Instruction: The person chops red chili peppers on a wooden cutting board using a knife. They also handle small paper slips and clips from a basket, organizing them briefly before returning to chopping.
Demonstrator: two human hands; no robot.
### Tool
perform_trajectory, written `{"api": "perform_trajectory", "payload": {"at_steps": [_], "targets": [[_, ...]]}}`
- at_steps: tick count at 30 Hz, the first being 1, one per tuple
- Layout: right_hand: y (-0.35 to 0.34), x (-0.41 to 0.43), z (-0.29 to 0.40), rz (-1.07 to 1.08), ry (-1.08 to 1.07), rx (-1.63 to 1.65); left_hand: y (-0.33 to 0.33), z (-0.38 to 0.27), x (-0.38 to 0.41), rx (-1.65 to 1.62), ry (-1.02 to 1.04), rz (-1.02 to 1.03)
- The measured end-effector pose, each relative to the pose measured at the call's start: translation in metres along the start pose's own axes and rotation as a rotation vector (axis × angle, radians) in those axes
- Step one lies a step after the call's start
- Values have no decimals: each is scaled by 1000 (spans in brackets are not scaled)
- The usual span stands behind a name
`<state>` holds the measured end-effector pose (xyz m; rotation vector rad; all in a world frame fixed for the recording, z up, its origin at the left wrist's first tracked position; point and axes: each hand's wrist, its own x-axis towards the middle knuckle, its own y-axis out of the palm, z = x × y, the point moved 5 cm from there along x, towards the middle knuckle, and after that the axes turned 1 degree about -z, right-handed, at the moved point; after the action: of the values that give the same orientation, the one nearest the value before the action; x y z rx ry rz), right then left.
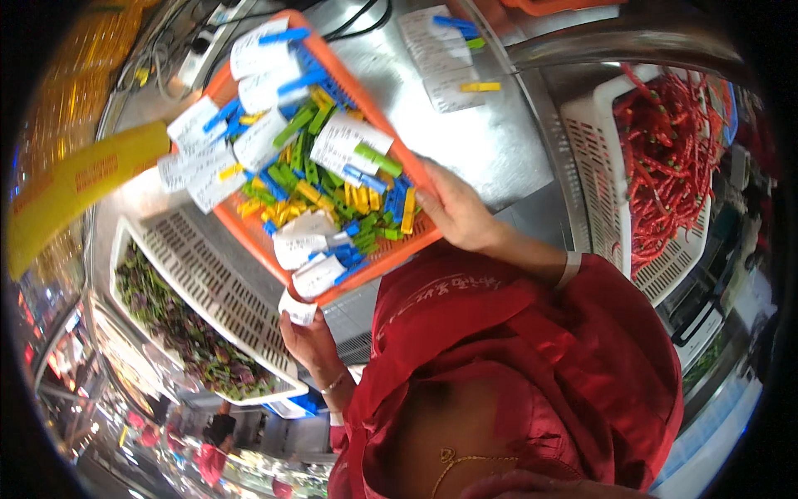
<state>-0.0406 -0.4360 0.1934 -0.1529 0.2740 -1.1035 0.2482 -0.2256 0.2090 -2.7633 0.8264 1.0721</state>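
My right hand (pixel 458 209) grips the right edge of an orange plastic basket (pixel 368 81), thumb over the rim. The basket is full of green, yellow and blue plastic clips (pixel 299 168). Several printed paper slips (pixel 259 140) lie among them, some held in clips, and a few hang over the left rim. Below the basket's near corner, my left hand (pixel 312 343) pinches a small white paper slip (pixel 298 310) between thumb and fingers. Whether a clip is on that slip I cannot tell.
Beyond the basket, a steel counter (pixel 386 68) bears printed slips (pixel 446 81) with clips. Red chillies (pixel 667 162) fill a white crate (pixel 598 162) at right. At left a white crate (pixel 212 262) holds leafy greens (pixel 187 337), beneath a yellow strip (pixel 87 181). Cables (pixel 355 22) lie behind.
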Motion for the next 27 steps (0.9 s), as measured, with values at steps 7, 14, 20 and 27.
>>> {"api": "perform_trajectory", "payload": {"at_steps": [7,14,20,27], "targets": [[-24,14,16,-79,27,-49,-18,12,-4,-324,-34,46],[-21,34,58,-198,-429,-554,-39,31,-12,-364,-69,9],[3,43,64,-241,-465,-823,-53,50,-20,-368,-116,-25],[5,48,65,-329,-472,-870,-64,60,-20,-355,-162,-25]]}}
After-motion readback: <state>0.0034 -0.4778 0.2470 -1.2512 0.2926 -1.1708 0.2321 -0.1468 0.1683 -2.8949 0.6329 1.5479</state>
